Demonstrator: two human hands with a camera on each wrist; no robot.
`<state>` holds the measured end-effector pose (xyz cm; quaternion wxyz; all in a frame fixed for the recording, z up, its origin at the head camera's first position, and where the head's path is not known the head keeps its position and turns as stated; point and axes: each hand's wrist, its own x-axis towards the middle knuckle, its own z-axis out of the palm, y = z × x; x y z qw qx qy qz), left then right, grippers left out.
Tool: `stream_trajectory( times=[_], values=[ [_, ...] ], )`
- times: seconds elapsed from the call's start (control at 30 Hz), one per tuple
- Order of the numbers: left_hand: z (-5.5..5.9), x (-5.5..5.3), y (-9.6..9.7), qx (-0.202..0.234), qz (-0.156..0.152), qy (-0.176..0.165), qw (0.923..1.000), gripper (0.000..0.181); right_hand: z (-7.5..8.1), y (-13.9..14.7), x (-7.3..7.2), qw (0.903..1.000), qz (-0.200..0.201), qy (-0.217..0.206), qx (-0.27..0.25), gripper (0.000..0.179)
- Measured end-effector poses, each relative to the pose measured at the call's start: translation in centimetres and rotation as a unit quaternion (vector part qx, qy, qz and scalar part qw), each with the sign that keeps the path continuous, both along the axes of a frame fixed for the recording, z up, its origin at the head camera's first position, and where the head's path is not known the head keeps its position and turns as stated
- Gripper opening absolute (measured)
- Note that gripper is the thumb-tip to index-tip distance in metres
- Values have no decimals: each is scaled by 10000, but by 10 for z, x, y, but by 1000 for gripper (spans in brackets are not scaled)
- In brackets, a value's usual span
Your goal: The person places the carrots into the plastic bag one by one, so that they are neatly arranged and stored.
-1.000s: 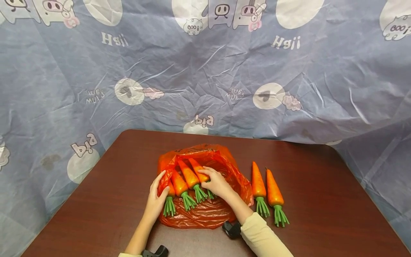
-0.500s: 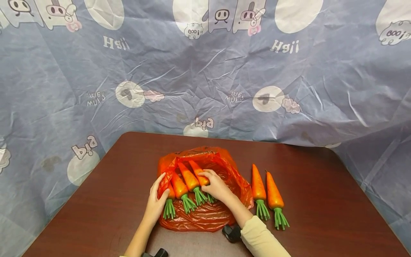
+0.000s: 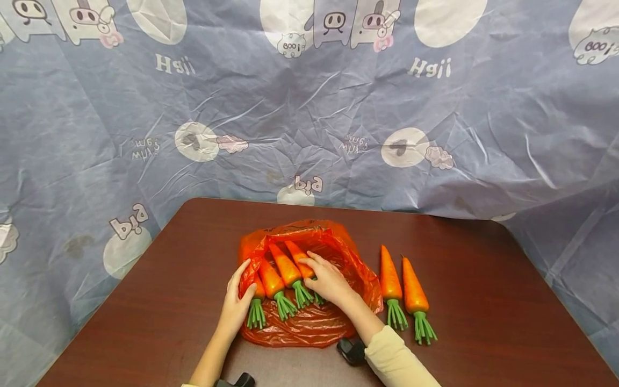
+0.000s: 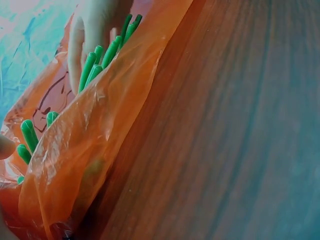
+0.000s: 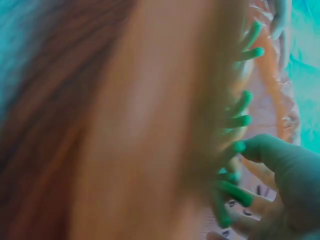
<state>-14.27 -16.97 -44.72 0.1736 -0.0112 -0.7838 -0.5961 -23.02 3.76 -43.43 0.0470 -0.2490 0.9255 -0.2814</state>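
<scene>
A thin red plastic bag point(image 3: 300, 334) lies on the table with its mouth facing me. Several carrots lie side by side inside it, tips inward and green stems toward me. My left hand point(image 3: 235, 303) grips the bag's left edge, its thumb by the leftmost carrot point(image 3: 259, 291). Over at the right of the row, my right hand point(image 3: 330, 279) holds the rightmost carrot point(image 3: 296, 252) in the bag, covering part of it. In the right wrist view, the thumb of that hand is right at the green stems point(image 5: 235, 195).
Two more carrots lie on the table just right of the bag, one near point(image 3: 389, 277) and one farther right point(image 3: 414, 290). A brown wooden table point(image 3: 464, 269) bears everything. Behind its far edge hangs a wrinkled printed cloth point(image 3: 309, 113). Black wrist devices point(image 3: 351, 350) sit at both wrists.
</scene>
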Motion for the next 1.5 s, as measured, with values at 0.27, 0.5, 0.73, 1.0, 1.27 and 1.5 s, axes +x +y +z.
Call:
stream_trajectory(
  times=[0.27, 0.5, 0.73, 1.0, 1.27, 1.5],
  values=[
    [2, 1, 0, 31, -3, -56, 10000, 51, 22, 4, 15, 9997, 87, 196, -139, 45],
    [1, 1, 0, 27, 33, -113, 9999, 51, 39, 15, 31, 9964, -36, 499, -680, 35],
    [2, 2, 1, -4, 58, -105, 9999, 52, 52, 37, 44, 9872, -524, 788, -1288, 31],
    [1, 1, 0, -14, 50, -61, 10000, 52, 56, 73, 56, 9685, -939, 1301, -1903, 30],
    [1, 1, 1, -13, 40, -65, 10000, 51, 53, 106, 66, 9631, -1314, 1459, -1839, 28],
    [2, 1, 1, -10, 74, -125, 9999, 52, 49, 135, 74, 9574, -1730, 1664, -1603, 28]
  ],
)
